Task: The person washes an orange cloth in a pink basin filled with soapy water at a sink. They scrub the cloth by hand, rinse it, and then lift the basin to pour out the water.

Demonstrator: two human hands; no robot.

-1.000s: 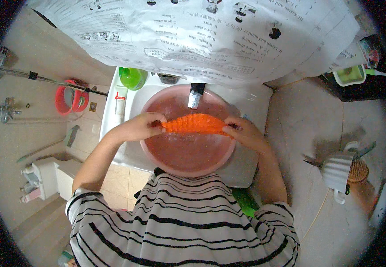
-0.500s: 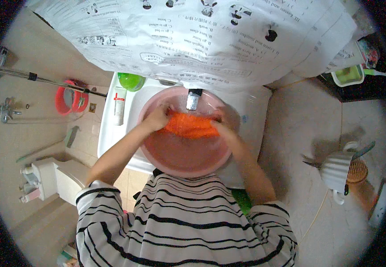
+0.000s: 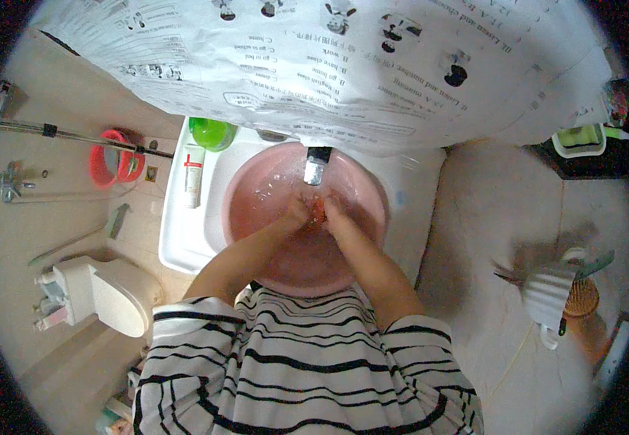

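Note:
A pink basin (image 3: 256, 264) with water in it stands in the white sink (image 3: 209, 217), under the metal tap (image 3: 314, 170). Low in the basin, just in front of the tap, my hands are close together. Between them a small part of an orange cloth (image 3: 319, 209) shows; the rest is hidden by my hands and the water. My left hand (image 3: 298, 212) is closed on the cloth's left side. On its right side, my right hand (image 3: 333, 211) is closed too, its fingers partly out of sight.
A white tube (image 3: 193, 177) and a green bottle (image 3: 213, 134) lie on the sink's left ledge. Printed paper (image 3: 314, 72) covers the far side above the tap. At left are a toilet (image 3: 122, 297) and a red basin (image 3: 117, 159); at right, a white utensil holder (image 3: 548, 286) hangs.
My hands have come together and nearer to me, lower into the basin. The orange cloth, stretched wide between them before, is now bunched up and mostly hidden.

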